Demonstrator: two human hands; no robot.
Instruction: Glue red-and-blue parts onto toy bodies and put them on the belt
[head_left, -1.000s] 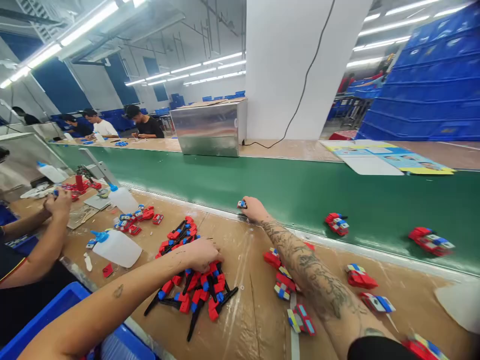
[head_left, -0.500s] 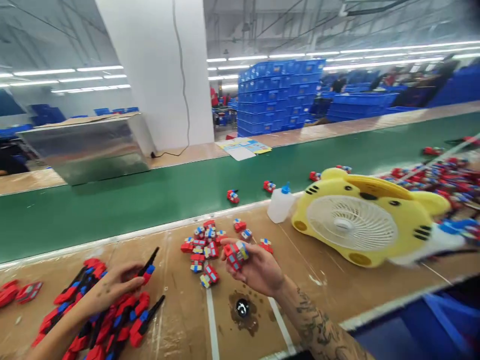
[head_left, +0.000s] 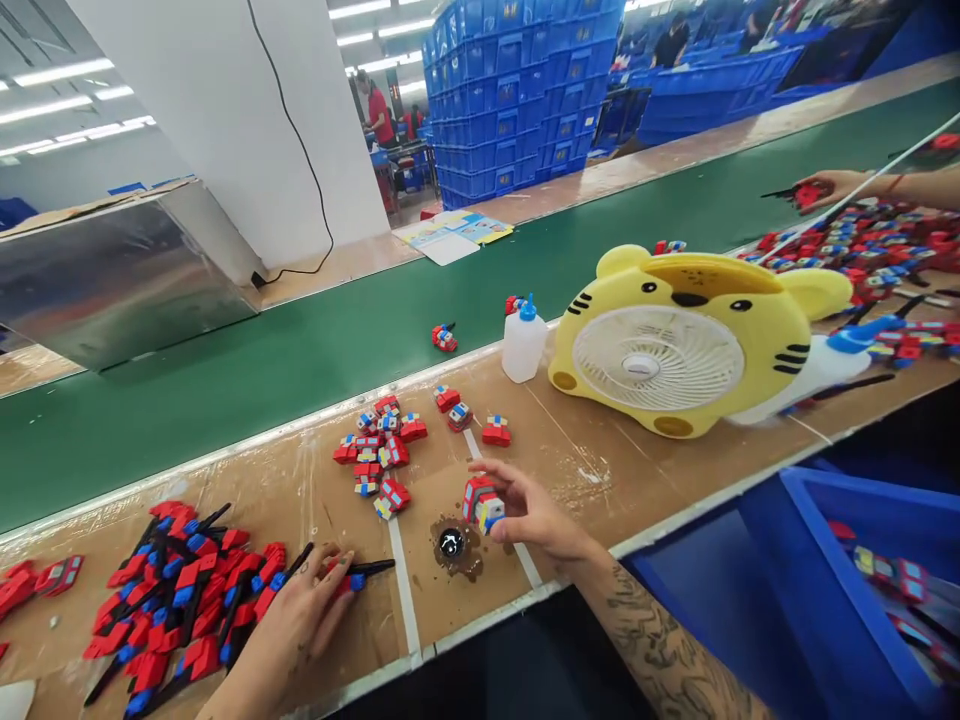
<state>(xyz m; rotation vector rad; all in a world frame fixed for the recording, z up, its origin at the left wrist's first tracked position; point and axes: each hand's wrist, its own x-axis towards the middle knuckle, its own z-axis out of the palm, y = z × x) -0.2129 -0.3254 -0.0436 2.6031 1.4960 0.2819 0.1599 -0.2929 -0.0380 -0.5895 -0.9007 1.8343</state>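
Red toy part in the right hand, near a dark, glossy round spot on the brown worktop.
Left hand pinches a black-rodded piece beside a heap. Steady, light fingertip grips that leave the faces uncovered would probably serve best.

A red block is held tilted, a black-rodded piece level.
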